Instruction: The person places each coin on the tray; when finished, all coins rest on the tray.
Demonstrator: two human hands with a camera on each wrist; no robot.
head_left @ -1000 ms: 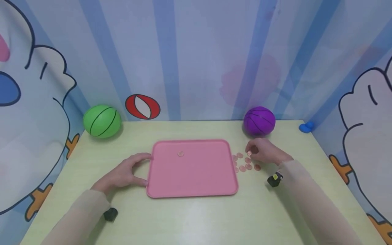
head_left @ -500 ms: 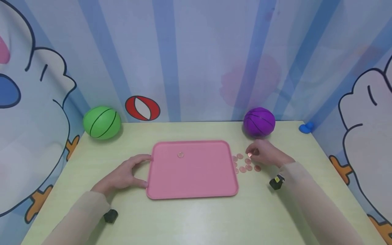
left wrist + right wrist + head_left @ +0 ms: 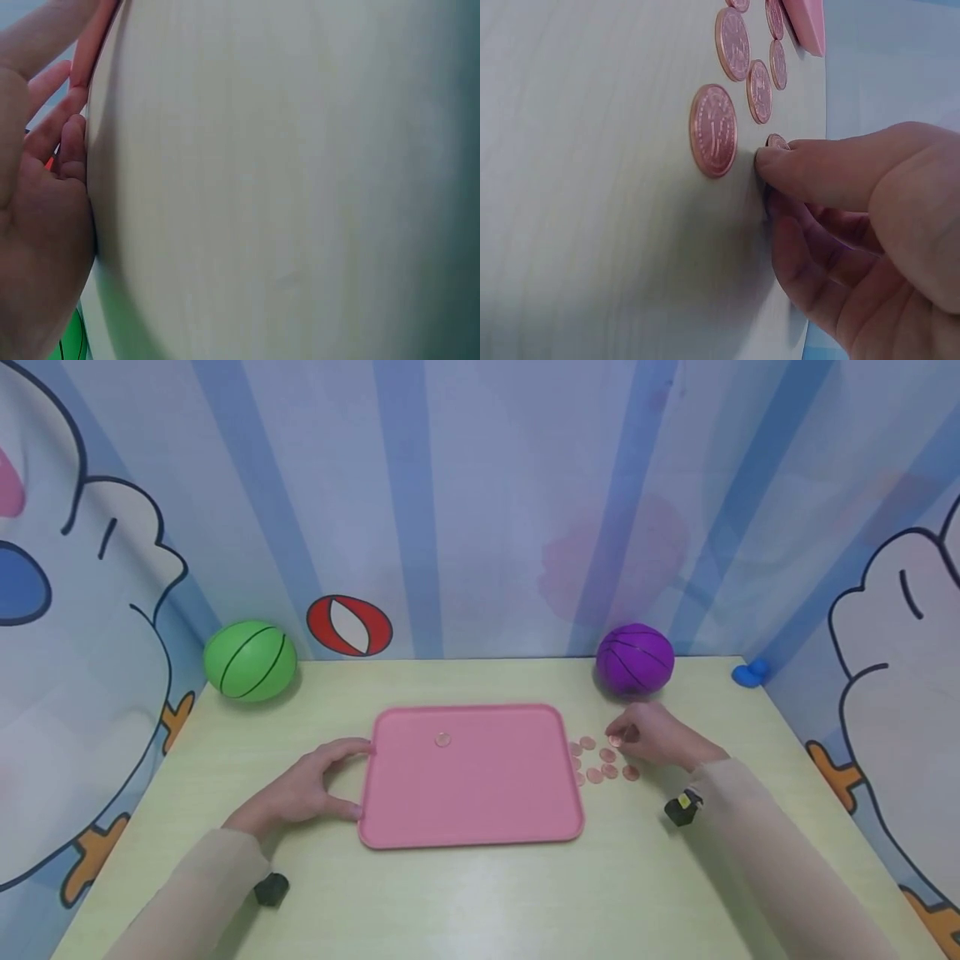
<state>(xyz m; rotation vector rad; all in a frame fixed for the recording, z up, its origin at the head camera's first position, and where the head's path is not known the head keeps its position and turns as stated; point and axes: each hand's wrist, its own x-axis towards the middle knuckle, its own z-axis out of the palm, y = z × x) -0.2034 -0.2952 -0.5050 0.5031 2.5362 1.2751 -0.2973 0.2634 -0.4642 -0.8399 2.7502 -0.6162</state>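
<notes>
My right hand is at the far end of a group of copper-coloured coins, pinching one coin between thumb and fingertips. In the right wrist view that coin shows only as a sliver past the thumb tip. Several more coins lie flat on the table beside the right edge of a pink tray. A single coin lies on the tray, toward its upper left. My left hand rests at the tray's left rim, thumb and fingers spread apart along it.
A green ball stands at the back left of the pale table. Just behind my right hand is a purple ball. A small blue object sits at the back right corner. A striped fabric backdrop rises behind the table.
My right hand has shifted slightly to the right with the pinched coin. The left hand and the tray have kept their places.
</notes>
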